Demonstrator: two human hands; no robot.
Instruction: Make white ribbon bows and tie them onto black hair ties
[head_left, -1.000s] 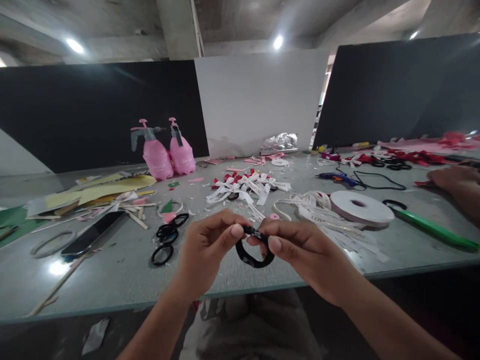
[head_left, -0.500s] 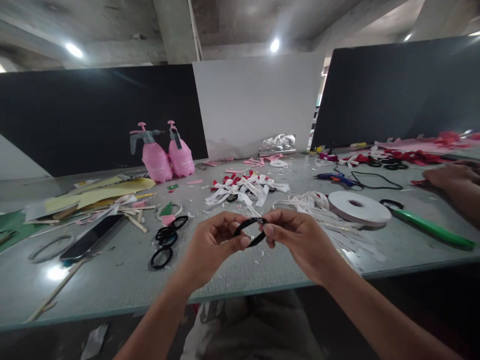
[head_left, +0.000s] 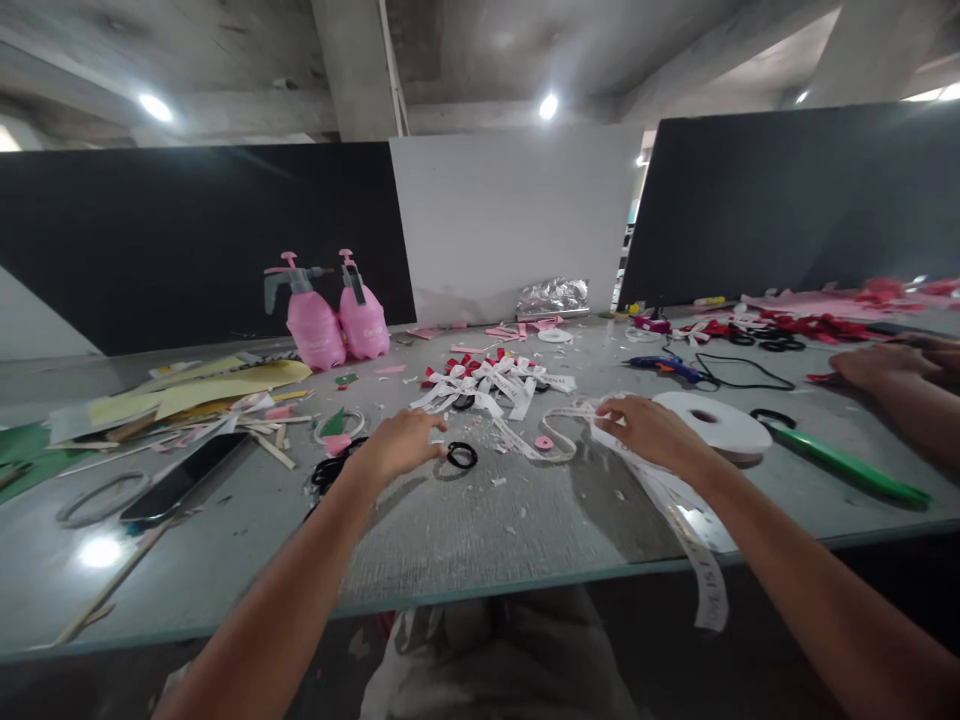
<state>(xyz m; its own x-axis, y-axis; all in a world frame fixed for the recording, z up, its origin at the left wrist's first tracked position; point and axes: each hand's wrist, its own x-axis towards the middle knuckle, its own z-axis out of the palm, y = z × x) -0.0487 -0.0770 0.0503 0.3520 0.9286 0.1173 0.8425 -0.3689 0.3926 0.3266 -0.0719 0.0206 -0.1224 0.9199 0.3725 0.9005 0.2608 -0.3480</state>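
A black hair tie (head_left: 461, 456) lies on the table just off the fingertips of my left hand (head_left: 397, 445), whose fingers are apart and hold nothing. Over at the right, my right hand (head_left: 651, 430) has its fingers closed on printed white ribbon (head_left: 651, 468), beside a large white ribbon roll (head_left: 712, 425). One ribbon end hangs over the table's front edge. Beyond my hands is a pile of white and red ribbon bows (head_left: 495, 383). More black hair ties (head_left: 330, 468) sit partly hidden behind my left forearm.
Two pink spray bottles (head_left: 315, 330) stand back left, near yellow paper (head_left: 202, 390) and a phone (head_left: 187, 478). A blue glue gun (head_left: 667, 367) and green-handled tool (head_left: 855, 465) lie right. Another person's hand (head_left: 885, 370) rests at far right. Scraps litter the table (head_left: 450, 540).
The hair tie both hands held now lies on the table. My hands have parted, left one leftward, right one rightward onto the ribbon. The ribbon has shifted, one end now over the edge.
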